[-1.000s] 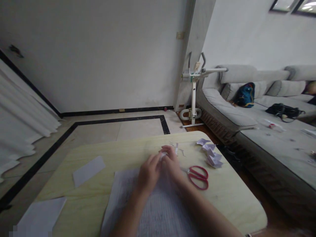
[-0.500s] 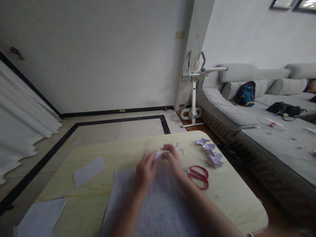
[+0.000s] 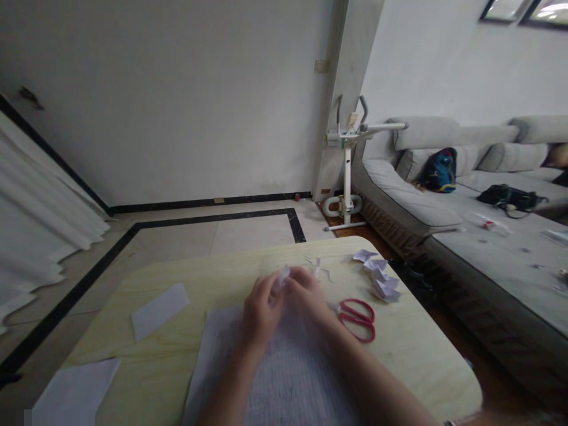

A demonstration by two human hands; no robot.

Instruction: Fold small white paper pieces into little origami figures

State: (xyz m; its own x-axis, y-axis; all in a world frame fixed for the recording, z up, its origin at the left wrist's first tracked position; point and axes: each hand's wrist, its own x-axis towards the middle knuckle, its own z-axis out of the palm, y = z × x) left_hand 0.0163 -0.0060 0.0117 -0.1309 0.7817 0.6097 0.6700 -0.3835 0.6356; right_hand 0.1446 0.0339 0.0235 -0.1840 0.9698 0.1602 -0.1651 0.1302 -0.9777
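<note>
Between my two hands is a small folded piece of white paper (image 3: 282, 277), partly hidden by the fingers. My left hand (image 3: 262, 307) is closed on its left side, and my right hand (image 3: 306, 294) pinches it from the right. Both hands are over the far end of a large printed sheet (image 3: 284, 378) on the wooden table. Just right of my right hand lie scissors with red handles (image 3: 357, 319), their blades partly hidden by the wrist. Thin paper strips (image 3: 318, 267) are scattered beyond the right hand.
Several folded paper pieces (image 3: 380, 278) sit along the right edge of the table (image 3: 421, 355). A white paper rectangle (image 3: 160, 310) lies at the left, with more white paper (image 3: 77, 387) at the near left corner. A grey sofa (image 3: 408, 204) stands to the right.
My right hand's fingers have curled in and drawn slightly nearer to me. The folded paper now stands more upright between the hands. My left hand has hardly moved.
</note>
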